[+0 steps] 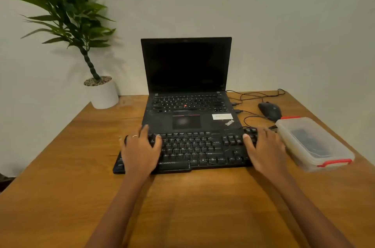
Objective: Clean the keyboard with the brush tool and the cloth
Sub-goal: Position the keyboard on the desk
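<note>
On the keyboard (194,150), both your hands lie palm down: left hand (140,146) over its 9 o'clock end, right hand (265,148) over its 3 o'clock end. Fingers look spread and fairly flat on both; can't tell if they grip the edges. Keyboard sits mid-desk (60,176), touching the open laptop (186,85) at 12. Clear lidded box (312,142) at 3, something dark inside. Mouse (269,110) at 2. Potted plant (101,89) at 10.
</note>
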Motion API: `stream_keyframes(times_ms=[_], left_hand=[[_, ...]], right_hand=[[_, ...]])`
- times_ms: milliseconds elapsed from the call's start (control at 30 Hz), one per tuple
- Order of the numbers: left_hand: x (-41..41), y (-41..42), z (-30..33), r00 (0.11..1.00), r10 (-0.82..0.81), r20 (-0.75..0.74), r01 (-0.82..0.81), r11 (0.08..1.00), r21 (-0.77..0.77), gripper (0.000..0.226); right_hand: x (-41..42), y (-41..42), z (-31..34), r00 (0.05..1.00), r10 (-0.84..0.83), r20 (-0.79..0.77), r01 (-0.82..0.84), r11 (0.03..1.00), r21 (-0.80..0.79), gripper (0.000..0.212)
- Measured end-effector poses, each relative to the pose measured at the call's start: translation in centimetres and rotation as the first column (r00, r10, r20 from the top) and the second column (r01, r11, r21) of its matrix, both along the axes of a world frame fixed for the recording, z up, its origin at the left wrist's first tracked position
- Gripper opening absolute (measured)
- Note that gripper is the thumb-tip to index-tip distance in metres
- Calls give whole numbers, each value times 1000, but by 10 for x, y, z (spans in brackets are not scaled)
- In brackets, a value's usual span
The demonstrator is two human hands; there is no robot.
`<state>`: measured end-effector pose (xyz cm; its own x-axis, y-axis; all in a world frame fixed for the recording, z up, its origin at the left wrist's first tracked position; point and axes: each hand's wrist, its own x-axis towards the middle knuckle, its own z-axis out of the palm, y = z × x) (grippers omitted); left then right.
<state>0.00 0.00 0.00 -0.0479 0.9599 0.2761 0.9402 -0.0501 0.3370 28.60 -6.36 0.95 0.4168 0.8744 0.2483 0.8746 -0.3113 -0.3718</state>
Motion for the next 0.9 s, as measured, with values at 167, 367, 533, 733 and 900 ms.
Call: stream_keyframes(times_ms=[167, 367, 533, 733, 900], left_hand=[[-23, 15, -2, 974, 208, 85, -192, 967, -165, 63], [-25, 24, -4, 945, 262, 197, -208, 944, -257, 60], [-23, 26, -2, 938, 279, 208, -218, 937, -273, 60], [-25, 13, 0, 934, 266, 237, -197, 940, -280, 61], [-32, -5, -2, 938, 262, 225, -195, 940, -281, 65]], right_hand=[[16, 7, -7, 980, -111, -165, 83, 982, -167, 70], [14, 11, -7, 980, -127, -151, 92, 971, -219, 73], [17, 10, -3, 976, -110, -187, 70, 976, -207, 74], [16, 0, -3, 975, -107, -192, 65, 974, -216, 73], [15, -15, -8, 979, -85, -184, 50, 981, -187, 71]])
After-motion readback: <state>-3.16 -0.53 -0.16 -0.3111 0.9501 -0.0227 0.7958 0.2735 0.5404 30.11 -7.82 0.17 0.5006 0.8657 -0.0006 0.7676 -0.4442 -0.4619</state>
